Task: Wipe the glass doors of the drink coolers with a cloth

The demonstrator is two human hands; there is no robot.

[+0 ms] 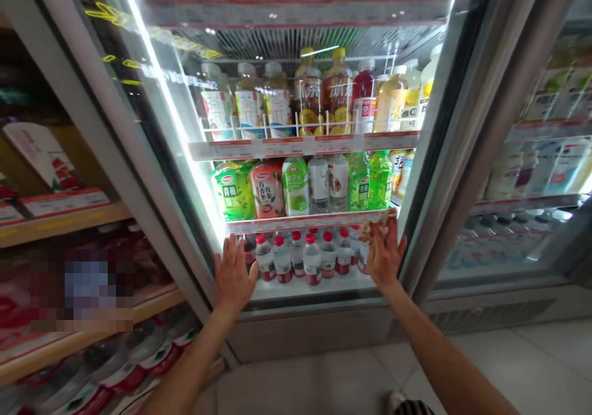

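My left hand (234, 274) is raised with its fingers stretched out and holds nothing. It appears to rest flat on the glass door (296, 42) of a lit drinks fridge, low on the left side. On the lower right, my right hand (385, 259) holds a crumpled, brown-and-white patterned cloth (378, 224) under its fingers, seemingly pressed to the same glass. Between the hands, behind the glass, several red-capped water bottles (312, 261) stand on the fridge floor. Just above them, a shelf edge (296, 220) carries green, red and clear drink bottles.
A metal door frame (456, 156) runs along the right, with another drinks fridge (522, 211) beyond it. On the left, a wooden-edged shelf (87, 217) holds boxes. Large red-labelled bottles (157, 356) lie at lower left. A shoe (396, 401) shows on the tiled floor (324, 387).
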